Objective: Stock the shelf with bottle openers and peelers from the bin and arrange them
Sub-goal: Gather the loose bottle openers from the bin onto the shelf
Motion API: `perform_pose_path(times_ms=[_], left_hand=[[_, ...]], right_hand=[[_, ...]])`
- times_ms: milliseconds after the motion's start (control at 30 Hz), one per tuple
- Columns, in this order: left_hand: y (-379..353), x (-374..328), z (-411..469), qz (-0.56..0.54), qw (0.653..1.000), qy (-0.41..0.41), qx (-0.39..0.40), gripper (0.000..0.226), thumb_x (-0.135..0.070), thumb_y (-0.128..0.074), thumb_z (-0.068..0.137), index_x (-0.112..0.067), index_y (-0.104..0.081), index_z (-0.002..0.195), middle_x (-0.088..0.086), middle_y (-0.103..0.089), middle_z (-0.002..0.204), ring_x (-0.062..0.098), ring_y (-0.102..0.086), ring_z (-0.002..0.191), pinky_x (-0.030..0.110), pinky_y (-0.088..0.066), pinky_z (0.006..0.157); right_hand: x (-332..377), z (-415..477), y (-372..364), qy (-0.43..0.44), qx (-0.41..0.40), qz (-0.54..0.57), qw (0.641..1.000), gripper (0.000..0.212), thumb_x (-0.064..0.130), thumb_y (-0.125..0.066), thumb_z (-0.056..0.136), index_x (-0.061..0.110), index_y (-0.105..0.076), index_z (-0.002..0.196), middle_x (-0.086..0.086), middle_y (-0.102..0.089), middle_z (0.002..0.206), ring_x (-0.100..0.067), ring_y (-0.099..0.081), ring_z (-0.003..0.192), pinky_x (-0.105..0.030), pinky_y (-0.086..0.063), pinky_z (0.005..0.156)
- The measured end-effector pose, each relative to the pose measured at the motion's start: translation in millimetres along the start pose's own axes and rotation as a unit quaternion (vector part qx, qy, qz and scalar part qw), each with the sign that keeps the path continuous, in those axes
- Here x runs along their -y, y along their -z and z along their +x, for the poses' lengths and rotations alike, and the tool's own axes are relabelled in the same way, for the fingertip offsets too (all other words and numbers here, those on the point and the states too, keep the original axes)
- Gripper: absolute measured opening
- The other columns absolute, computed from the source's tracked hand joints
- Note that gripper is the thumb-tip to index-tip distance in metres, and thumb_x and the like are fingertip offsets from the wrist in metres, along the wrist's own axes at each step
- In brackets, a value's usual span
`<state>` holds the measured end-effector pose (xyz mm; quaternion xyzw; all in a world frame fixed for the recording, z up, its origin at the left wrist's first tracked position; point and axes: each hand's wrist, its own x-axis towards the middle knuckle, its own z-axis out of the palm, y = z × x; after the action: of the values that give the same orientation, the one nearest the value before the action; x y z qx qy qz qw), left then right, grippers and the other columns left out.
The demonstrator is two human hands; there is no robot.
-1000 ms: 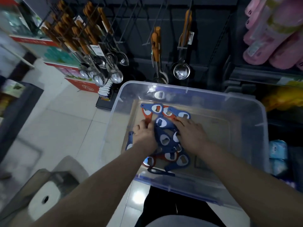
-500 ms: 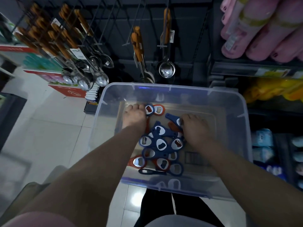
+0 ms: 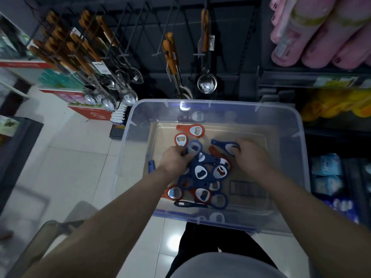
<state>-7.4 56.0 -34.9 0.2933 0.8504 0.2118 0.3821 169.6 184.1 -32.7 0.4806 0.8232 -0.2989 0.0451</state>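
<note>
- Inside the clear plastic bin [image 3: 297, 135], on the middle of its floor, I am working both hands among a heap of blue and orange plastic bottle openers with steel heads [image 3: 200, 174].
- My left hand [image 3: 174, 157] is curling its fingers round the head of a blue bottle opener [image 3: 193, 147] at the far edge of the heap, grasping it.
- My right hand [image 3: 251, 156] is closing its fingertips over the head of a long-handled blue opener [image 3: 221, 144], gripping it; its handle is pointing toward the bin's left wall.
- Two orange openers [image 3: 191, 130] are lying just beside each other near the bin's far wall, apart from the heap.
- A slim dark tool [image 3: 188, 204] is lying at the near edge of the heap; I cannot tell what it is.
- A blue handle [image 3: 151, 166] is showing at the bin's left wall, and I cannot tell which side of the wall it is on.
- Beyond the bin's far wall, wood-handled steel spoons [image 3: 126, 95] and a steel ladle [image 3: 206, 83] are hanging on a dark wire rack [image 3: 140, 37].
</note>
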Motion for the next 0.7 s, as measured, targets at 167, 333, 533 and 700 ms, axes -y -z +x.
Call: perform_pose_path(times_ms=[167, 333, 533, 700], left_hand=[[-14.2, -3.9, -2.7, 0.083, 0.996, 0.018, -0.001, 0.022, -0.032, -0.063, 0.089, -0.012, -0.067, 0.096, 0.009, -0.070, 0.093, 0.027, -0.064, 0.089, 0.039, -0.054, 0.082], [6.4, 3.8, -7.9, 0.060, 0.996, 0.008, -0.070, 0.021, -0.027, -0.067, 0.086, -0.021, -0.059, 0.104, 0.002, -0.069, 0.096, 0.024, -0.064, 0.088, 0.030, -0.048, 0.071], [41.1, 26.3, -6.5, 0.034, 0.996, 0.013, -0.077, 0.032, -0.018, -0.070, 0.083, -0.016, -0.060, 0.114, 0.008, -0.070, 0.105, 0.027, -0.067, 0.091, 0.037, -0.057, 0.078], [46.6, 29.8, -5.4, 0.001, 0.998, -0.023, -0.054, 0.018, -0.016, -0.067, 0.085, -0.016, -0.068, 0.104, 0.007, -0.071, 0.098, 0.025, -0.067, 0.088, 0.036, -0.057, 0.077]], right_hand=[[5.0, -21.8, 1.2, -0.007, -0.006, 0.054, 0.999, 0.009, 0.026, -0.052, 0.095, 0.018, -0.053, 0.099, -0.005, -0.064, 0.104, -0.024, -0.057, 0.089, -0.030, -0.039, 0.067], [35.2, -15.3, -12.6, 0.026, 0.016, 0.019, 0.999, 0.009, 0.025, -0.057, 0.093, 0.021, -0.049, 0.096, -0.007, -0.061, 0.110, -0.026, -0.057, 0.096, -0.029, -0.037, 0.071], [62.1, -9.4, -29.5, 0.062, 0.071, -0.202, 0.975, 0.035, 0.026, -0.061, 0.087, 0.022, -0.051, 0.121, -0.004, -0.055, 0.120, -0.024, -0.051, 0.110, -0.038, -0.039, 0.089], [58.8, -14.5, -43.3, 0.015, 0.083, -0.212, 0.974, 0.034, 0.032, -0.067, 0.083, 0.020, -0.054, 0.111, -0.003, -0.056, 0.117, -0.023, -0.049, 0.108, -0.036, -0.038, 0.084]])
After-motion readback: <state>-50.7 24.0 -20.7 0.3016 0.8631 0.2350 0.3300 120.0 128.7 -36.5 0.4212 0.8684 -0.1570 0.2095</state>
